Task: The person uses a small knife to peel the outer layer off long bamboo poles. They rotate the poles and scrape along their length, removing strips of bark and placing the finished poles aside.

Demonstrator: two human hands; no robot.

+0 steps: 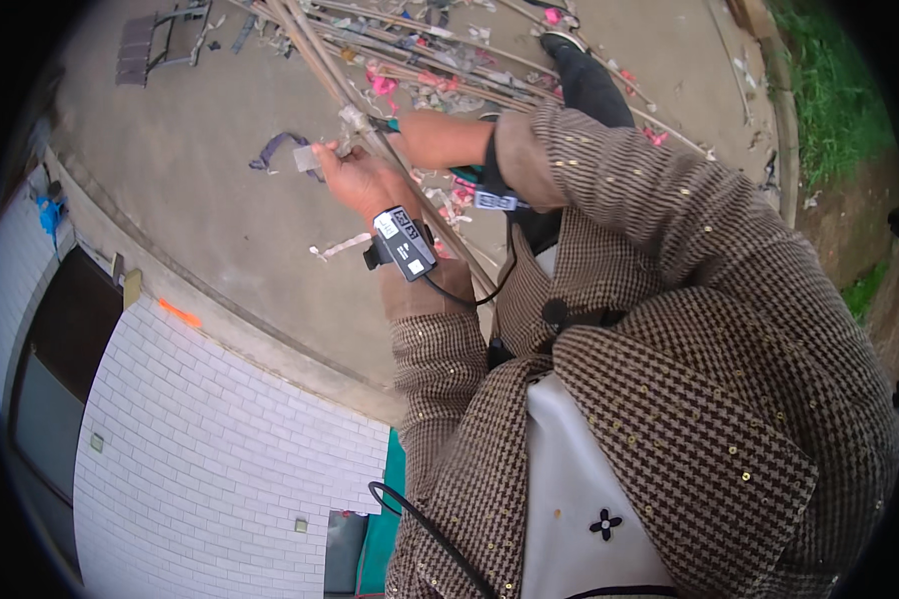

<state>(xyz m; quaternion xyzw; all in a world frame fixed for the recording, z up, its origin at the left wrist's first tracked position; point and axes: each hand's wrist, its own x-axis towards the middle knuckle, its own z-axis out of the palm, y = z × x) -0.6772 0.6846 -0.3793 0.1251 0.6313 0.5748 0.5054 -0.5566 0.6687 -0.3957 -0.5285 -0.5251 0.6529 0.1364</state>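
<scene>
A bundle of thin wooden or bamboo poles (450,232) slants past my hands, with pale, translucent wrapping (353,118) around one part. My left hand (361,182) is beside the bundle; its thumb and fingers pinch a translucent plastic strip (307,158). On the bundle's other side is my right hand (413,139), close to the wrapping, its fingers mostly hidden by the poles. A small teal and black item (386,126) shows at its fingers; its kind is unclear. Both wrists carry strapped devices, and a black cable hangs between them.
More poles (487,75) lie on the concrete ground among pink, white and grey scraps. A purple strip (273,147) lies left of my left hand. A small slatted folding seat (136,49) is at upper left. A white brick wall (210,419) stands at lower left, grass (831,105) at right.
</scene>
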